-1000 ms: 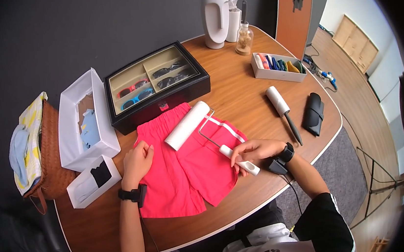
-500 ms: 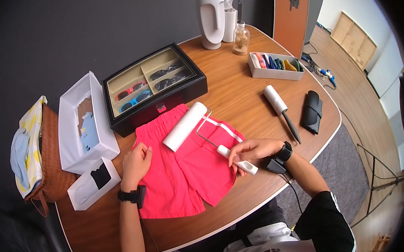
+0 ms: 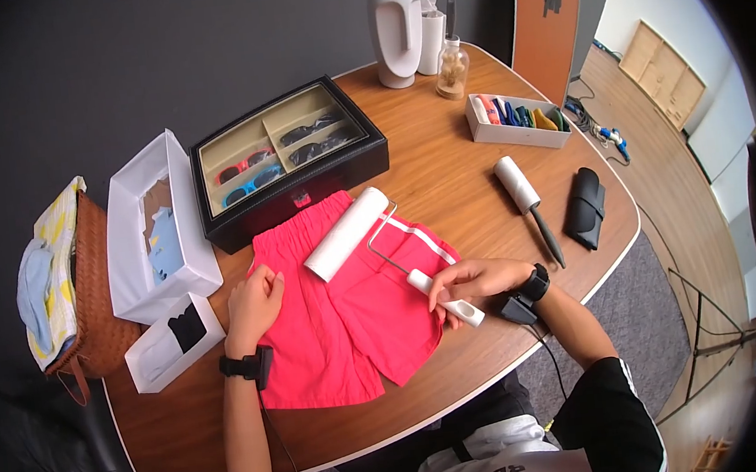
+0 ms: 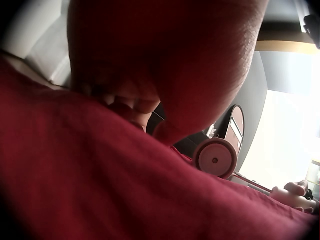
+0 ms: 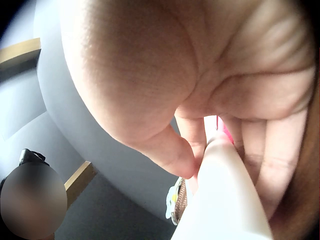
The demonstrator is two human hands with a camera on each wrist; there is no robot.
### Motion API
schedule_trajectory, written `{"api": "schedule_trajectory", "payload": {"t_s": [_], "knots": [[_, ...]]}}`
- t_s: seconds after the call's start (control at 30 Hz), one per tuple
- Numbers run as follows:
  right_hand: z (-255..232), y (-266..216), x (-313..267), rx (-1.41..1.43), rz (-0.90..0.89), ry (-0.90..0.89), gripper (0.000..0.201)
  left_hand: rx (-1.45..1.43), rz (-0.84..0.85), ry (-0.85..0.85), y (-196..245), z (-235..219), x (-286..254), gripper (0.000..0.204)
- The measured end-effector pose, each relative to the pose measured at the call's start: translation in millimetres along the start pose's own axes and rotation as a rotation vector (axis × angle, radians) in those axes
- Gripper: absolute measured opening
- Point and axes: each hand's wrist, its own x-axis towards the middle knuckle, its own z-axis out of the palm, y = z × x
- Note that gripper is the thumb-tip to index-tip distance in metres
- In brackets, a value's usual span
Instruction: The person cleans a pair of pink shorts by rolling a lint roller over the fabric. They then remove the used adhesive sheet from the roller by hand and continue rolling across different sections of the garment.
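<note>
Pink shorts (image 3: 317, 353) with a white side stripe lie spread on the wooden table. Across their upper part rests a large lint roller (image 3: 347, 236), its wire frame leading to a white handle. My right hand (image 3: 480, 282) holds that handle, thumb and fingers around it; the right wrist view shows the white handle (image 5: 220, 200) below the palm. At the shorts' left edge rests my left hand (image 3: 256, 306), fingers loosely curled on the fabric. The left wrist view shows pink cloth (image 4: 100, 170) under this hand and the roller's round end (image 4: 215, 159) beyond.
A sunglasses case (image 3: 292, 204) stands behind the shorts. White boxes (image 3: 132, 303) and a woven basket (image 3: 92, 321) are at left. A smaller lint roller (image 3: 532, 215), black pouch (image 3: 585, 210) and box of rolled items (image 3: 515, 134) lie right; a vase (image 3: 396, 59) stands at back.
Both hands, the lint roller and the shorts keep their places. Only the head view has shifted slightly.
</note>
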Motion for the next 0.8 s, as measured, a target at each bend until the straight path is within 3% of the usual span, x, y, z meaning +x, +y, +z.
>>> {"api": "schedule_trajectory", "payload": {"t_s": [0.8], "knots": [[3.6,-6.6,0.0,-0.026,0.030,0.041,0.022,-0.016,-0.047,-0.009,-0.6,-2.8,3.4,0.025]]}}
